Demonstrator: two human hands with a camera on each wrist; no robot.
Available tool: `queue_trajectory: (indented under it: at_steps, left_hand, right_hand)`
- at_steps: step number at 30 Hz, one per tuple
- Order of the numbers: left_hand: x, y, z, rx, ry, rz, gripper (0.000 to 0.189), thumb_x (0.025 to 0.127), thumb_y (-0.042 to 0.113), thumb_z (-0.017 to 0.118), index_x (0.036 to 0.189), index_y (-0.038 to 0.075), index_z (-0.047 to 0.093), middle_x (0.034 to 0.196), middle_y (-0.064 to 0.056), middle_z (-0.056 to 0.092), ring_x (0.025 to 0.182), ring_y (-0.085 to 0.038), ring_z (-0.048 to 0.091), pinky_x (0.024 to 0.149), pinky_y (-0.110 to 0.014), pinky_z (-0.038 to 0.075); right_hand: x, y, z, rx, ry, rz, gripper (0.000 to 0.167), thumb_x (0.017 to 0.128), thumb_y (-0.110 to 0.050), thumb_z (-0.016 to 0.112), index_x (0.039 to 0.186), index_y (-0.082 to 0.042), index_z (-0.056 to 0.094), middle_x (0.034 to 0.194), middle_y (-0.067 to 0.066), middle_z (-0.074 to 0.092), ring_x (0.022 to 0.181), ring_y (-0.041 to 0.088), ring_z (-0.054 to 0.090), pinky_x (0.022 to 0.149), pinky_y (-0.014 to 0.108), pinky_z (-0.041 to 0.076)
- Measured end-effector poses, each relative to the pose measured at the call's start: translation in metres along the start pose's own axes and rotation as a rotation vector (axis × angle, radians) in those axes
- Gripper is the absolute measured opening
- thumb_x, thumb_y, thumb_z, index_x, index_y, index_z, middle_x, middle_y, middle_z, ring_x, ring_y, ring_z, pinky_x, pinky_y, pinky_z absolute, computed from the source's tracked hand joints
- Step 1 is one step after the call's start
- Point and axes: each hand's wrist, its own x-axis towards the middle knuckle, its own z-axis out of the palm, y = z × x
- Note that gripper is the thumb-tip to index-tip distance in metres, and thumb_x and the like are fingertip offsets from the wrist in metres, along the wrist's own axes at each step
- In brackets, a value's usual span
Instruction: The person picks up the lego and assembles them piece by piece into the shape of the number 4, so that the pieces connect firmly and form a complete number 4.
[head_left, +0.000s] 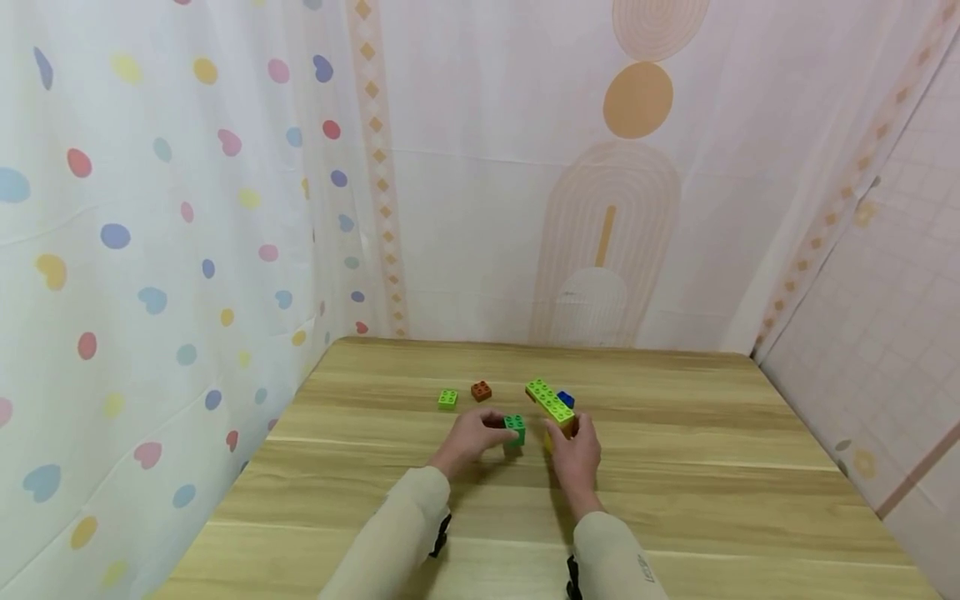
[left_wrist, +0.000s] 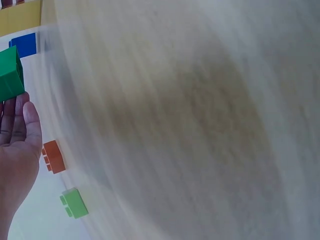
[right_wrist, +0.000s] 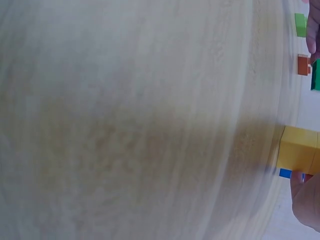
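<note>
- so my left grip (head_left: 474,435) is pinching the green block (head_left: 514,432), forearm slanting inward over the tabletop (head_left: 712,450)
- right grip (head_left: 579,457) has the yellow-and-lime build (head_left: 550,402) pinched, just right of the green one, hand pointing forward
- blue brick (head_left: 567,399) sits beside that build

Head view bright, even; wrist views dimmer, tabletop (left_wrist: 165,115) blurred, shadowed.

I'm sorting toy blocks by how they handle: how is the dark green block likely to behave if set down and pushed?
The dark green block would probably slide rather than roll, given its flat, boxy faces. Its crisp edges suggest stiff plastic, unlikely to bend. It seems light, since the left hand merely pinches it.
</note>
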Motion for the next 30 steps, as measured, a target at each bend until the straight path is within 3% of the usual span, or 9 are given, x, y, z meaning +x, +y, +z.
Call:
queue_trajectory:
  at_steps: [9,20,30]
  left_hand:
    - [0.005,0.002,-0.008,-0.106,-0.012,-0.001,0.043,0.085,0.026,0.081,0.12,0.004,0.067,0.107,-0.007,0.066,0.093,-0.019,0.063,0.082,-0.038,0.054]
    - [0.011,0.015,-0.026,-0.158,0.002,0.03,0.043,0.089,0.026,0.077,0.123,0.004,0.065,0.111,-0.008,0.064,0.099,-0.021,0.059,0.095,-0.051,0.046]
    - [0.016,0.027,-0.038,-0.172,0.003,0.036,0.037,0.09,0.022,0.076,0.122,0.006,0.068,0.108,-0.006,0.068,0.099,-0.02,0.061,0.098,-0.052,0.044]
  right_hand:
    - [0.005,0.004,-0.005,0.01,-0.062,-0.024,0.039,0.094,-0.018,0.071,0.122,0.002,0.054,0.119,0.02,0.062,0.107,0.03,0.059,0.09,0.044,0.05]
    - [0.015,0.007,-0.013,0.04,-0.204,0.037,0.042,0.094,-0.021,0.072,0.127,-0.001,0.055,0.118,0.015,0.06,0.101,0.026,0.055,0.084,0.035,0.048]
    - [0.02,0.007,-0.02,0.027,-0.278,0.033,0.043,0.094,-0.024,0.071,0.127,-0.001,0.055,0.115,0.015,0.061,0.099,0.024,0.056,0.082,0.033,0.048]
